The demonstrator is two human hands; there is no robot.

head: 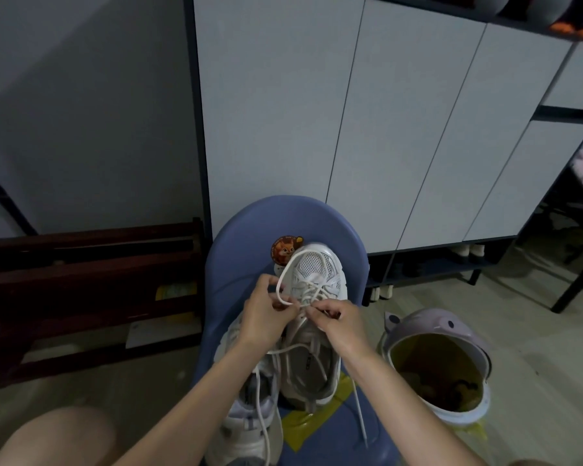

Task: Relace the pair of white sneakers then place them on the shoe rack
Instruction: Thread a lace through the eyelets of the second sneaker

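Observation:
A white sneaker lies on a blue plastic chair, its toe pointing away from me. My left hand pinches a loop of its white lace at the sneaker's left side. My right hand pinches the lace over the sneaker's tongue. The second white sneaker lies beside it at the near left, with loose lace trailing over it. One lace end hangs down toward the chair's front.
A pink pig-shaped bin stands on the floor to the right. Behind the chair rises a white cabinet with shoes on its low open shelf. A dark wooden frame lies at the left. My bare knee shows at bottom left.

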